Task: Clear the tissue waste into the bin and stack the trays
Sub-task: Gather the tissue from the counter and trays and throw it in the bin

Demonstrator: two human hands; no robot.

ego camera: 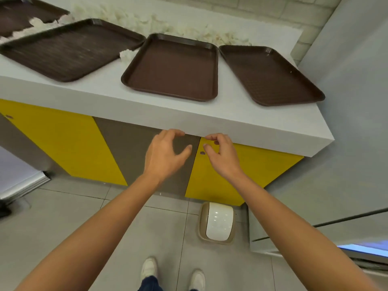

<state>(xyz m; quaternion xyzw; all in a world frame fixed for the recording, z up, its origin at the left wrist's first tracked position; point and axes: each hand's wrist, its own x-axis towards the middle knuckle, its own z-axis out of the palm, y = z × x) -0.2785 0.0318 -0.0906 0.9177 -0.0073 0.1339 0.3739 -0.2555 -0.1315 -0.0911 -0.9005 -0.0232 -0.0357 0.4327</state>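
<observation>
Several brown trays lie side by side on a white counter point(189, 118): a middle tray point(174, 68), a right tray point(270, 74), a left tray point(69, 49) and a far-left tray point(23, 13). White tissue waste point(147, 22) is heaped along the back of the counter, and a small wad point(128, 54) lies between the left and middle trays. A beige bin with a white swing lid point(217, 222) stands on the floor below. My left hand point(165, 152) and my right hand point(220, 152) hover in front of the counter's edge, fingers loosely curled, holding nothing.
Yellow and grey cabinet doors point(63, 141) run under the counter. A grey wall point(346, 101) closes off the right side. My feet in white shoes point(172, 274) stand on the tiled floor in front of the bin.
</observation>
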